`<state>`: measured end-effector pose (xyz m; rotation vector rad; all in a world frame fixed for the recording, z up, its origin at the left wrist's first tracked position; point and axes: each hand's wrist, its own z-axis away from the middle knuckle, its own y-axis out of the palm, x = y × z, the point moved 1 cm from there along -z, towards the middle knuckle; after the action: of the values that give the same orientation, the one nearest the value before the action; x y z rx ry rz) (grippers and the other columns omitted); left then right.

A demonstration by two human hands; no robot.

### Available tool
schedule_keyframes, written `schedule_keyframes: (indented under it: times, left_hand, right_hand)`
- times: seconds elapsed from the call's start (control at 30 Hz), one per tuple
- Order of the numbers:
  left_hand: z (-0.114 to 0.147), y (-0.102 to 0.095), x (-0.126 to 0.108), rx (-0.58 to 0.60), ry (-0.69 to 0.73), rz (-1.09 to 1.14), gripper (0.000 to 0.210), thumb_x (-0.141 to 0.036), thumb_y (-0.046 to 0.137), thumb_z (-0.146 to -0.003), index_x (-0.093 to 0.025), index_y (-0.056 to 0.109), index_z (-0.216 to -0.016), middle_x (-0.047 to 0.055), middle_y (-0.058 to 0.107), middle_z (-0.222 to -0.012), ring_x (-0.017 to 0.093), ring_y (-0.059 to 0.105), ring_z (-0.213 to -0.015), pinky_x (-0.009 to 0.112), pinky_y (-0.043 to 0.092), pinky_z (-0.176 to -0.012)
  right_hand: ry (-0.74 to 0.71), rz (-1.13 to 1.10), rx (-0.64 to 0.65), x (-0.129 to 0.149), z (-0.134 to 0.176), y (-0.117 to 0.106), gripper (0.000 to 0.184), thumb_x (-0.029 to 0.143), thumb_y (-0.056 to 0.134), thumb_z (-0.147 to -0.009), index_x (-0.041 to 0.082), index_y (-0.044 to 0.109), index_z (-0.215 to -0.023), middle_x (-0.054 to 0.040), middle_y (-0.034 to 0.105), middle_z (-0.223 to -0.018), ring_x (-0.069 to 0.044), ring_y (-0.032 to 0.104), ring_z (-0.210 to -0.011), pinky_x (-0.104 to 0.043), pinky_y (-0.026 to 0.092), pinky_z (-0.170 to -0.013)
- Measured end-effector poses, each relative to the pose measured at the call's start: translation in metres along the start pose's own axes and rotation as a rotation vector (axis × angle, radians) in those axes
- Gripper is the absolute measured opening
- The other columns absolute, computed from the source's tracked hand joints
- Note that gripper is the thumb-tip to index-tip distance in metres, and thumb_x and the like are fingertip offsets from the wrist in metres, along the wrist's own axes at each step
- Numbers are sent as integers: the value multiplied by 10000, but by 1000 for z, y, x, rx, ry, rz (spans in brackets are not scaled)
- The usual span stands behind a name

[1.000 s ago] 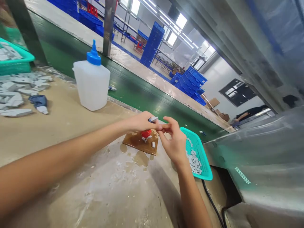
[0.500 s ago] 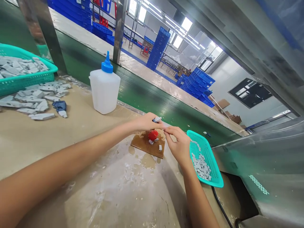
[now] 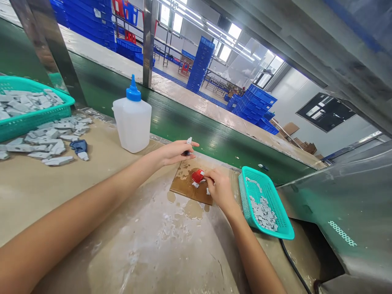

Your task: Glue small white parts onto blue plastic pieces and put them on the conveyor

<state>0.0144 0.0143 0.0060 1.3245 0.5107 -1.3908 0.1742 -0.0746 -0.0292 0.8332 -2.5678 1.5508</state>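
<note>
My left hand [image 3: 176, 152] is closed on a small part with a white tip [image 3: 189, 140] and a dark end, above the far edge of a wet brown board [image 3: 183, 185]. On that board sits a glossy red rounded lump [image 3: 197, 176]. My right hand [image 3: 221, 188] pinches a small white piece [image 3: 202, 173] against the right side of the red lump. Two small light-grey pieces [image 3: 195, 185] lie on the board close by, one partly hidden by my right fingers.
A green basket [image 3: 283, 222] with small grey pieces stands right. At left are another green basket [image 3: 58, 111], a pile of grey parts [image 3: 52, 139] and a dark blue part [image 3: 79, 148]. A white bottle [image 3: 133, 126] with blue nozzle stands before the green conveyor belt [image 3: 171, 118].
My hands have parted. The left, still holding its part, has moved left and up; the right has come down to the red lump with a small white piece. The camera view has shifted slightly.
</note>
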Motion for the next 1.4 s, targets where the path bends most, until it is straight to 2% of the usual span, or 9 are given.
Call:
schedule_keyframes:
  times: [0.23,0.4,0.6,0.77,0.9,1.03,1.17,1.27,1.4]
  left_hand:
    - [-4,-2,1,-148,7,200,151,40,471,-732,-88,541,-769,62,526,-793,140,595,-814,264,487,-831]
    - [-6,-2,5,-61,-5,185,81,-21,509,-766,-75,564,-792,106,612,-819,158,617,-802,283,492,-823]
    - [-10,0,8,-84,4,271,161,-32,446,-785,-88,564,-691,92,608,-808,135,605,-740,288,508,-807]
    - [-7,-1,11,97,-35,104,113,-58,513,-762,-91,620,-768,63,615,-695,133,607,-679,323,490,-797]
    - [-4,0,12,108,-21,58,119,-34,581,-713,-122,617,-784,41,634,-716,117,617,-676,332,461,-830]
    - [-2,2,13,96,7,36,167,0,589,-685,-141,592,-776,14,637,-703,104,625,-683,296,439,-854]
    - [2,7,13,122,-13,0,230,21,619,-637,-142,610,-798,1,637,-716,86,607,-667,288,429,-862]
    - [5,12,15,204,-16,-11,199,2,639,-615,-128,625,-765,6,630,-728,94,597,-697,297,431,-856]
    - [7,15,16,277,4,-28,192,-53,671,-593,-134,625,-762,11,624,-766,109,586,-752,301,430,-843]
  right_hand:
    - [-25,57,-5,0,3,4,237,46,402,-790,161,588,-698,-45,562,-664,-159,526,-623,-241,425,-575]
    - [-18,68,-20,-2,4,5,232,49,402,-794,170,569,-688,-38,545,-666,-155,511,-617,-241,423,-577]
    - [-17,64,0,0,4,7,239,40,387,-789,166,554,-675,-47,529,-669,-165,499,-629,-254,417,-580]
    - [-12,97,19,0,4,9,258,24,370,-780,161,553,-659,-52,526,-667,-169,491,-628,-258,413,-575]
    - [-3,72,17,0,3,9,251,20,385,-768,154,568,-661,-58,542,-676,-168,505,-641,-264,421,-590]
    - [47,-62,-40,6,1,-1,226,41,427,-756,157,603,-674,-49,582,-669,-164,530,-641,-270,429,-595]
    - [280,-383,-247,12,-3,-17,98,154,541,-735,184,630,-704,-18,618,-683,-147,559,-640,-268,458,-608]
    - [364,-614,-359,14,-6,-21,78,199,576,-702,185,637,-749,-22,635,-751,-146,587,-691,-279,488,-662]
    - [377,-629,-350,13,-7,-19,102,216,584,-692,182,652,-761,-30,639,-772,-149,593,-714,-284,498,-682]
